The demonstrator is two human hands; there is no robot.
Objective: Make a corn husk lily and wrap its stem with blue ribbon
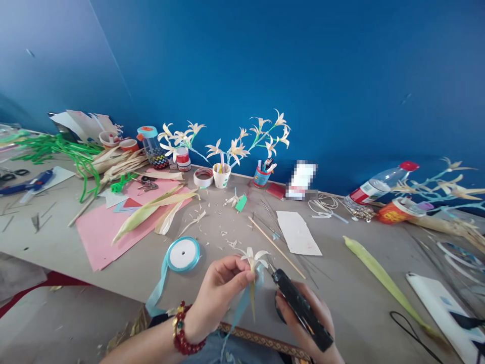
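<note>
My left hand (225, 283) is closed, pinching a pale handmade husk flower (253, 259) by its base between thumb and fingers. Below the flower a narrow yellowish husk tail and a light blue ribbon (239, 311) hang down. In my closed right hand (316, 316) is a black-handled tool (301, 307) with a narrow metal tip, its exact kind unclear. The tip points up and left, close to the petals; whether it touches them cannot be made out. A ribbon spool (183, 254) lies left of my hands, its ribbon trailing over the table's front edge.
Finished flowers on stems stand in a paper cup (222, 177). Behind my hands lie a wooden stick (276, 246) and white paper (298, 232). Green husks (382, 273), a tilted bottle (382, 186) and a white device (441, 308) are rightward; pink paper (93, 237) and green stems (64, 146) leftward.
</note>
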